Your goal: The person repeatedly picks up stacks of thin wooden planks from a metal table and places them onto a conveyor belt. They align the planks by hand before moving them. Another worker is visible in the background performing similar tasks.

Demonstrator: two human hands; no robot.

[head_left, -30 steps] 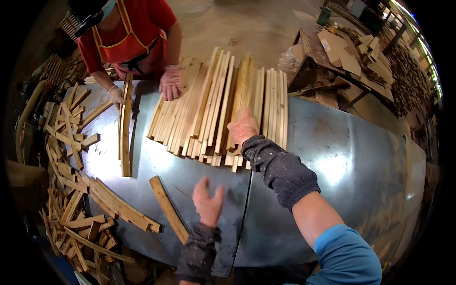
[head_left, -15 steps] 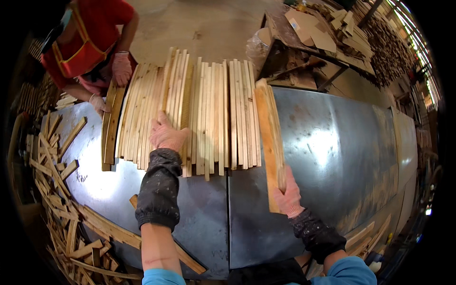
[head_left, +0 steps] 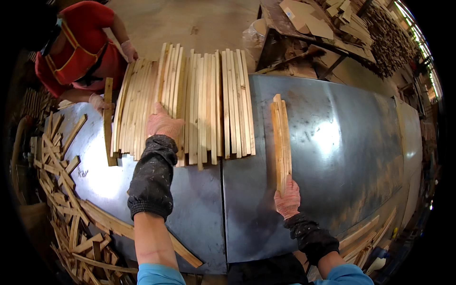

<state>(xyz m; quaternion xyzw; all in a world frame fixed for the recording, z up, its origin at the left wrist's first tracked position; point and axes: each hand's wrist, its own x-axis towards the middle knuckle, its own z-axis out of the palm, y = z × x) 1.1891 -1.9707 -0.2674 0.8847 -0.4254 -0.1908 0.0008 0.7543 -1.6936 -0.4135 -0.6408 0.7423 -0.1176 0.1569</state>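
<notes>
A wide row of pale wooden strips (head_left: 206, 104) lies side by side on the metal tabletop (head_left: 256, 209). Gloved in pink, my left hand (head_left: 164, 125) rests on top of the row left of its middle, fingers apart, the index finger touching one strip. To the right of the row, my right hand (head_left: 288, 198), gloved too, is closed around the near end of a small bundle of wooden strips (head_left: 281, 142) pointing away from me. The bundle stands apart from the row, its narrow edges showing.
Across the table a person in red (head_left: 83, 52) holds a wooden strip (head_left: 108, 123) at the row's left end. Offcuts (head_left: 61, 175) pile up at the left, beside a long board (head_left: 183, 251). A bench with scrap wood (head_left: 308, 33) stands at the back right.
My right hand has turned the bundle, so edges show instead of a broad face, and the bundle sits farther from the row. My left hand stays on the row. The person's far hand has shifted.
</notes>
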